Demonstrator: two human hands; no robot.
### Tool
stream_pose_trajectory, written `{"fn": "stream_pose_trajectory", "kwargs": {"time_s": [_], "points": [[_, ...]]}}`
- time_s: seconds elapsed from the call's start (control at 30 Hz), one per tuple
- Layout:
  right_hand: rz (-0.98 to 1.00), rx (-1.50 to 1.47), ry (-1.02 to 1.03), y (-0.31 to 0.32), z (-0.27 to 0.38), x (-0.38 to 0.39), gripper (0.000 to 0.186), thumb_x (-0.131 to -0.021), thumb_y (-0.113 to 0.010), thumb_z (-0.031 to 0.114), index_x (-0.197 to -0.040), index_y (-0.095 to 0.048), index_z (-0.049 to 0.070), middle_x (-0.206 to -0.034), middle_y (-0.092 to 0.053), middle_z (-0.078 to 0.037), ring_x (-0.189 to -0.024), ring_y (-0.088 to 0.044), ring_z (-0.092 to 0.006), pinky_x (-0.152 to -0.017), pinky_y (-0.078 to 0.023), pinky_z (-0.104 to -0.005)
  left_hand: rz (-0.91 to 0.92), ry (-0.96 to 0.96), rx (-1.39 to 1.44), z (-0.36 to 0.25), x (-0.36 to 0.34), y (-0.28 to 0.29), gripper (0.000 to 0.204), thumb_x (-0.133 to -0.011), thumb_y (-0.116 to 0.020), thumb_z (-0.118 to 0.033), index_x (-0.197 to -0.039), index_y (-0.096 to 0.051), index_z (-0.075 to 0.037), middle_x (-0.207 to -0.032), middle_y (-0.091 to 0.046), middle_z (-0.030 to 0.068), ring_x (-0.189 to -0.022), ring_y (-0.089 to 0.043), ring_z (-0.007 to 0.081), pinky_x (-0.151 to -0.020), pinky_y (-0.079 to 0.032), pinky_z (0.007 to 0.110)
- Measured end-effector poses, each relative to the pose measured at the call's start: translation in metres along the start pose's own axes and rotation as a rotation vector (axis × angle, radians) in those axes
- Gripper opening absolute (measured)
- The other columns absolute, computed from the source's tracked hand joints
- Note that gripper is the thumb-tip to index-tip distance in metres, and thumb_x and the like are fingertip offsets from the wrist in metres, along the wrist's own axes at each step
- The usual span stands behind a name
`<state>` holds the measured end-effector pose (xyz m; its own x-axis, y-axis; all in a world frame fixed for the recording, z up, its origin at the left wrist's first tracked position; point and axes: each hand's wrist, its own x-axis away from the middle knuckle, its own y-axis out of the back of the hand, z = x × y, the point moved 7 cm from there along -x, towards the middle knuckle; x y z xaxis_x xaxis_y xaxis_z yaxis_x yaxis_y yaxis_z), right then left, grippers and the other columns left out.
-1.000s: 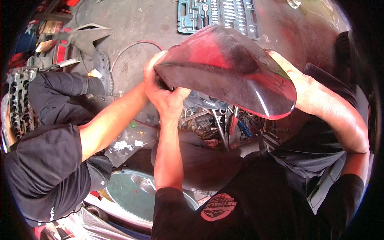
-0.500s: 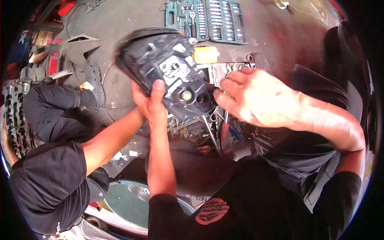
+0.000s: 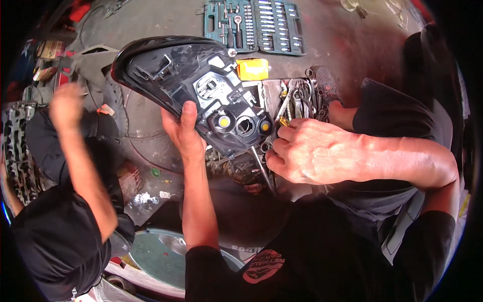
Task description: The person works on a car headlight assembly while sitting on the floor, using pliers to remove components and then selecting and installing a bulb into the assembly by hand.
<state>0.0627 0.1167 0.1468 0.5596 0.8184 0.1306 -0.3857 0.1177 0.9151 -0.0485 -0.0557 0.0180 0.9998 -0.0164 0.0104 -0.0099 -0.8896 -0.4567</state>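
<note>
A black car lamp housing (image 3: 166, 75) is held up in the middle with its back showing. My left hand (image 3: 183, 131) grips its lower edge, thumb on top and fingers hidden underneath. Two round sockets on the back have yellow centres, and a round opening (image 3: 245, 126) between them looks dark. Just right of the housing, apart from it, my right hand (image 3: 314, 151) is closed with curled fingers. A small yellow piece (image 3: 284, 122) shows beside its fingertips; whether the hand holds it is unclear.
Beyond lies an open teal socket set (image 3: 256, 48) near a yellow box (image 3: 252, 69). A tray of pliers and wrenches (image 3: 297, 98) sits behind my right hand. A co-worker's hand (image 3: 68, 105) is blurred at left, near a metal engine part (image 3: 17, 146). A green-topped round container (image 3: 161, 259) stands below.
The lamp housing has shifted slightly left and turned. My right hand has moved down and away from it, uncovering the rightmost socket. The co-worker's arm has swung left, away from the housing.
</note>
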Motion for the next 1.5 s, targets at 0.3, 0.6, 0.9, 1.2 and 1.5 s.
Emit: {"fn": "stream_pose_trajectory", "kwargs": {"time_s": [0.3, 0.6, 0.9, 1.2, 1.5], "points": [[0.058, -0.078, 0.090, -0.004, 0.024, -0.025, 0.015, -0.077, -0.067, 0.014, -0.074, -0.068, -0.001, -0.071, -0.067, -0.015, -0.074, -0.071, -0.0335, -0.067, -0.059, -0.0433, -0.024, -0.015, -0.020, -0.016, 0.001, 0.009, 0.058, -0.096, -0.069, -0.020, -0.145, -0.046, 0.002, -0.135, -0.060, 0.0142, -0.118, -0.062, 0.0228, -0.103, -0.049, 0.038], [-0.008, 0.068, 0.273, -0.007, 0.090, -0.050, 0.016, -0.079, -0.067, 0.015, -0.080, -0.067, -0.001, -0.073, -0.068, -0.014, -0.076, -0.071, -0.0304, -0.069, -0.059, -0.0429, -0.012, 0.006, -0.043, 0.011, -0.027, 0.015, 0.047, -0.095, -0.077, -0.030, -0.124, -0.059, 0.002, -0.114, -0.067, 0.0099, -0.098, -0.063, 0.0167, -0.090, -0.051, 0.034], [0.061, 0.091, -0.040, 0.023, 0.039, 0.033, 0.013, -0.082, -0.062, 0.013, -0.090, -0.065, 0.003, -0.080, -0.064, -0.011, -0.072, -0.069, -0.0315, -0.063, -0.058, -0.0430, -0.051, 0.005, -0.074, 0.002, -0.033, 0.039, 0.049, -0.093, -0.079, -0.035, -0.122, -0.061, 0.001, -0.113, -0.067, 0.0084, -0.101, -0.062, 0.0172, -0.088, -0.052, 0.034], [-0.035, 0.073, -0.259, 0.052, -0.167, 0.016, 0.019, -0.084, -0.061, 0.008, -0.096, -0.071, -0.001, -0.074, -0.067, -0.023, -0.071, -0.069, -0.0422, -0.064, -0.057, -0.0480, -0.241, 0.004, -0.128, -0.030, 0.006, 0.063, 0.044, -0.103, -0.064, -0.027, -0.139, -0.055, -0.003, -0.130, -0.066, 0.0108, -0.111, -0.068, 0.0223, -0.096, -0.057, 0.040], [0.011, -0.070, -0.330, -0.022, -0.371, 0.067, 0.035, -0.090, -0.065, 0.019, -0.119, -0.071, -0.001, -0.110, -0.073, -0.022, -0.103, -0.071, -0.0377, -0.093, -0.054, -0.0461, -0.354, 0.232, -0.051, -0.014, 0.044, 0.028, 0.067, -0.106, -0.047, -0.054, -0.149, -0.048, -0.003, -0.140, -0.060, 0.0179, -0.124, -0.063, 0.0357, -0.106, -0.051, 0.056]]}}
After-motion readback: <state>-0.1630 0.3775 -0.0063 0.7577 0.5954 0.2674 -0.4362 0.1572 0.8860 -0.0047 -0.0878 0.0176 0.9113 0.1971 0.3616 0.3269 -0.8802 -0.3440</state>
